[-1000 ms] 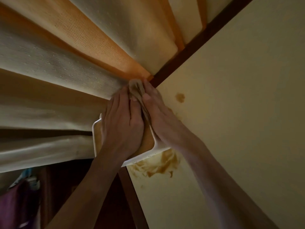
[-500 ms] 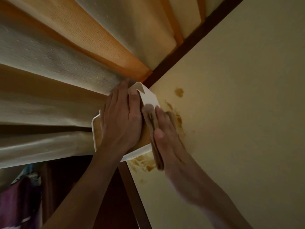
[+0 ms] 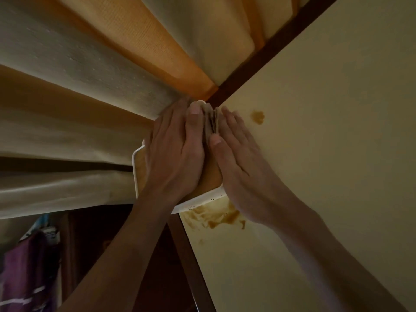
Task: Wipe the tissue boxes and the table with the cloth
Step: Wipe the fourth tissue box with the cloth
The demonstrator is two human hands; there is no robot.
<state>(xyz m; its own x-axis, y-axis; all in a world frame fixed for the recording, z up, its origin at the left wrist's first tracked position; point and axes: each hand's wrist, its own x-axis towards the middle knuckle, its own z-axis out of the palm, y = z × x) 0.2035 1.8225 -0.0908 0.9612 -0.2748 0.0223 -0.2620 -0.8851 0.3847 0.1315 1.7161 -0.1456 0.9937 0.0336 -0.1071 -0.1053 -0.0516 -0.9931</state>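
Note:
A white tissue box (image 3: 198, 200) with a wooden-coloured top stands at the far left corner of the cream table (image 3: 326, 154). My left hand (image 3: 173, 154) lies flat on top of the box and holds it. My right hand (image 3: 238, 158) presses a folded, stained cloth (image 3: 211, 120) against the box's right side, near its far end. Brown smears (image 3: 216, 216) mark the table just in front of the box, and a small brown spot (image 3: 258, 117) lies to the right.
Cream and orange curtains (image 3: 90, 86) hang right behind the box and touch it. A dark wooden edge (image 3: 191, 262) runs along the table's left side. A purple item (image 3: 24, 278) sits low at the far left.
My right hand has slid the cloth from the near part of the box's right side back to its far end. My left hand has stayed on the box.

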